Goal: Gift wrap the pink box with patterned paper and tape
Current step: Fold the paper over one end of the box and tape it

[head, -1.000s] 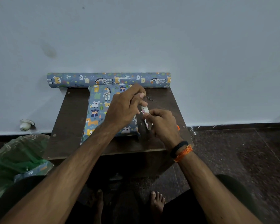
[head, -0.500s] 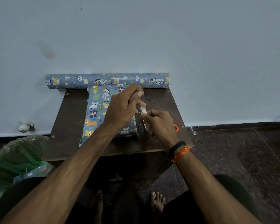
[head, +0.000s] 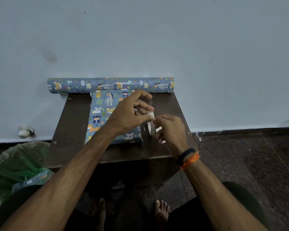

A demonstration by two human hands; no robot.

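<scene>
The box [head: 100, 114], covered in blue animal-patterned paper, lies on a small dark wooden table [head: 70, 124]; no pink shows. Just right of the box, my right hand [head: 171, 130] grips a roll of clear tape [head: 151, 124] standing on edge. My left hand [head: 129, 114] hovers over the box's right side and pinches the tape's loose end at the top of the roll, thumb against the fingertips. The roll of matching wrapping paper [head: 110, 85] lies along the table's far edge against the wall.
A green plastic bag [head: 15, 167] with paper scraps sits on the floor at the left. A small dark metal object [head: 156, 105] lies on the table behind the tape. My bare feet [head: 161, 212] are under the table's front edge. A pale wall rises behind.
My left fingers have lifted slightly from the roll, drawing the tape end up. My right hand has turned the roll a little. The box has not moved.
</scene>
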